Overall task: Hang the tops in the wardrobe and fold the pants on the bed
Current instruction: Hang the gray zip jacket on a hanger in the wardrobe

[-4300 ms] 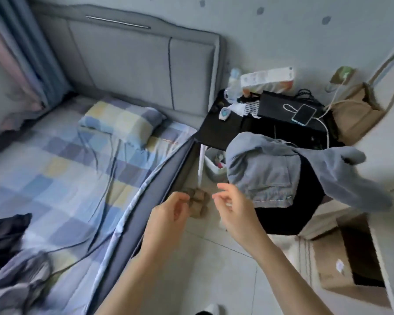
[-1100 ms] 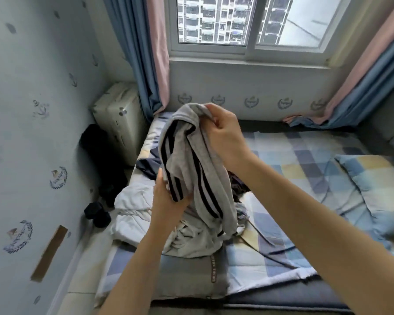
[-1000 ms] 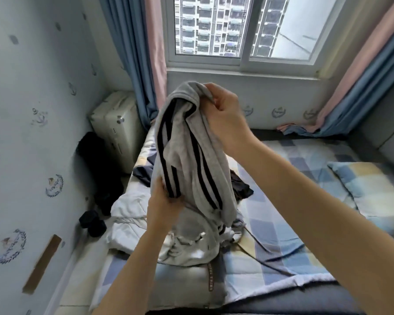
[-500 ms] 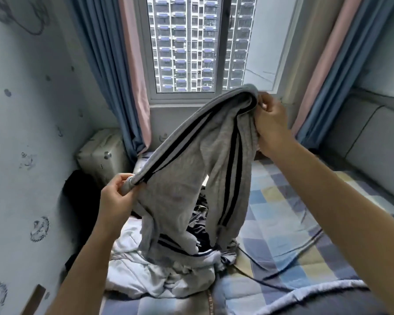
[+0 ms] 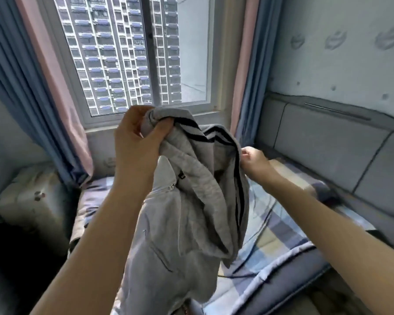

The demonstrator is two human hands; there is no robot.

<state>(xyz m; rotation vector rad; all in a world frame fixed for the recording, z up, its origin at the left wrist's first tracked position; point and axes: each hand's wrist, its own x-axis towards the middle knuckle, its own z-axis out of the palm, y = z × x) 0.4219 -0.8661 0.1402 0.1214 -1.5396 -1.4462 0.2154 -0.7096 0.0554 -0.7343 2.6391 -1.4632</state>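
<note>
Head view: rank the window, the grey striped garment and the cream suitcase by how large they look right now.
1. and 2. Window and grey striped garment: similar spans, and the garment is held up near the camera by the left hand and right hand, so unranked.
3. Cream suitcase, smallest, partly hidden.

Grey sweatpants (image 5: 191, 223) with dark navy side stripes. The bed sheet (image 5: 273, 235) is checked in pale blue, yellow and white. Curtains (image 5: 55, 114) are blue and pink; the padded headboard (image 5: 328, 151) is grey.
</note>
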